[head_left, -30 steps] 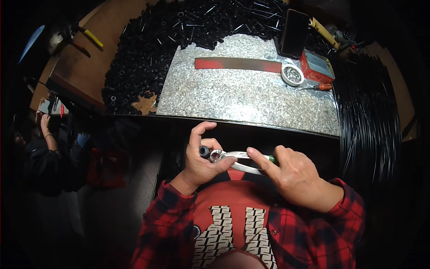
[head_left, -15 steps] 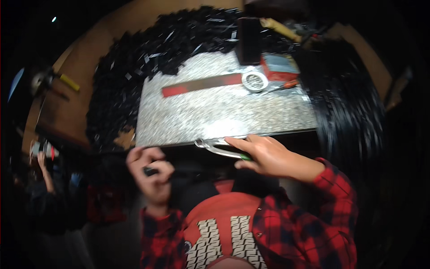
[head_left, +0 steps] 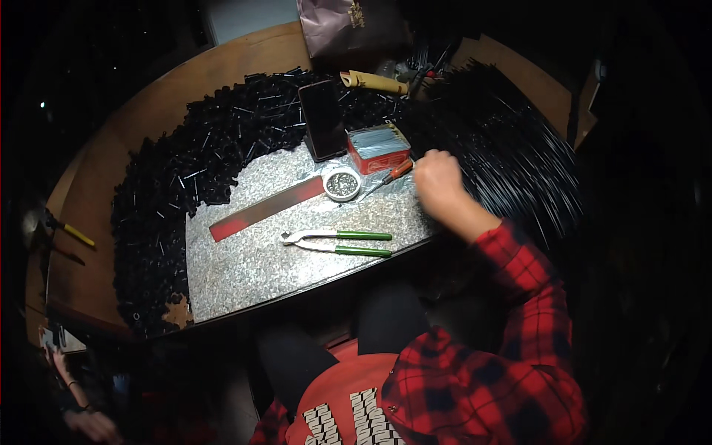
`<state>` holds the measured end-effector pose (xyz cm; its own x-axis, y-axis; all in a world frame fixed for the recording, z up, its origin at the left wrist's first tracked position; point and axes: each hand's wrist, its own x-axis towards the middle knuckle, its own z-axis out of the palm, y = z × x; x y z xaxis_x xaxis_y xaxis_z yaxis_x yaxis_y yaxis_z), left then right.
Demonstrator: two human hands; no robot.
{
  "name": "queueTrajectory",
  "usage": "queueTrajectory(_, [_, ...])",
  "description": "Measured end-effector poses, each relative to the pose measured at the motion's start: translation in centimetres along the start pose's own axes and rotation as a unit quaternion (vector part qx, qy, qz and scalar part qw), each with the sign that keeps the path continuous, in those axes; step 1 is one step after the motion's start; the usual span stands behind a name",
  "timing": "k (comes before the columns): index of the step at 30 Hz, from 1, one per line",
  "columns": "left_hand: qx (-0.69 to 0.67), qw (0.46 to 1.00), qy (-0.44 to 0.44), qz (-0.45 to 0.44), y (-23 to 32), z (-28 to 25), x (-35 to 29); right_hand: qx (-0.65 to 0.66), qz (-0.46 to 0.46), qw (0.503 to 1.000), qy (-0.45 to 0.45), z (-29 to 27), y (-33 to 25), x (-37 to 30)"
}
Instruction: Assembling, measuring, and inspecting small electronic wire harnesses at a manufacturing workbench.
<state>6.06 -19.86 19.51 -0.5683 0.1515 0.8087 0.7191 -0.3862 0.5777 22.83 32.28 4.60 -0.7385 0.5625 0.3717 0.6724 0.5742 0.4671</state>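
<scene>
My right hand (head_left: pixel 439 182) is closed, its fingers curled together beside the orange handle of a screwdriver (head_left: pixel 398 171) and the black rods on the right. What is in the fingers, if anything, is hidden. My left hand is out of view; only a bit of its plaid sleeve (head_left: pixel 271 424) shows at the bottom. Pliers with green handles (head_left: pixel 362 251) lie on a speckled slab (head_left: pixel 252 274), jaws to the left. Behind them are a white round dish of small metal pieces (head_left: pixel 343 185), a red-and-brown flat bar (head_left: pixel 267 208) and a red box of thin rods (head_left: pixel 380 150).
A heap of short black tubular pieces (head_left: pixel 159 208) borders the slab's left and back. Long black rods (head_left: pixel 512 148) lie on the right. A dark phone (head_left: pixel 322 119) stands behind the dish, near a yellow roll (head_left: pixel 374 81) and a bag (head_left: pixel 341 33). Another person's arm (head_left: pixel 67 374) is at lower left.
My right hand has let go of the pliers, now lying on the slab, and moved right and away from me. My left hand, with a small dark piece, has left the view.
</scene>
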Motion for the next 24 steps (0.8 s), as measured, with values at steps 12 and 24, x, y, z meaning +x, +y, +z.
queueTrajectory(12, [0.05, 0.788, -0.16, -0.593, -25.1, -7.6, -20.3, 0.132, 0.195, 0.915, -0.328, 1.9, 9.9, -0.6])
queueTrajectory(24, [0.39, 0.754, -0.305, -0.43, -30.7, -5.1, -24.4, 0.238, 0.174, 0.949, -0.115, 2.2, 10.3, -2.4])
